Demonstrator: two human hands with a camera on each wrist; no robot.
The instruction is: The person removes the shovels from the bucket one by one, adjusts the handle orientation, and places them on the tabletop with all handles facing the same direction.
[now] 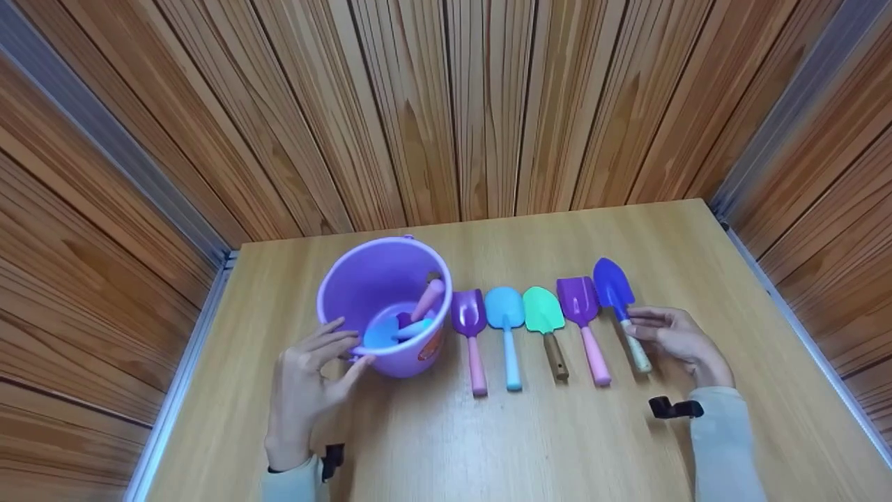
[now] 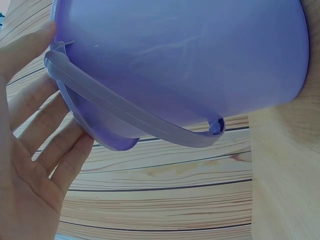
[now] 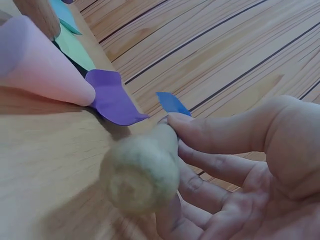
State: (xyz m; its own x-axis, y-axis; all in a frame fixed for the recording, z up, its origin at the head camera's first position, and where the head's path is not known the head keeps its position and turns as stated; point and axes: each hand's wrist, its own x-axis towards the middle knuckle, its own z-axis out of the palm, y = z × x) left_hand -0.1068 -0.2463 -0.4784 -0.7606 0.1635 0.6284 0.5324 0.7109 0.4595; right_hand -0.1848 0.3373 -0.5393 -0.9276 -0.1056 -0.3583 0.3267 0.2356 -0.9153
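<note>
A purple bucket (image 1: pixel 380 279) stands left of centre, with several toy shovels inside, among them a blue one (image 1: pixel 380 333) and a pink handle (image 1: pixel 428 300). My left hand (image 1: pixel 310 380) holds its near left rim, thumb and fingers spread along the edge; in the left wrist view the bucket's handle (image 2: pixel 135 115) hangs down its side. At the right end of a row of shovels, my right hand (image 1: pixel 686 341) pinches the pale handle (image 3: pixel 142 172) of a blue trowel (image 1: pixel 613 282) between thumb and fingers. The handle's butt points at the right wrist camera.
Between the bucket and the trowel lie a purple shovel with pink handle (image 1: pixel 468 314), a light-blue shovel (image 1: pixel 505 307), a green shovel with brown handle (image 1: pixel 543 310) and another purple shovel (image 1: pixel 578 300). Wood-panelled walls (image 1: pixel 446 111) border the wooden table (image 1: pixel 446 446).
</note>
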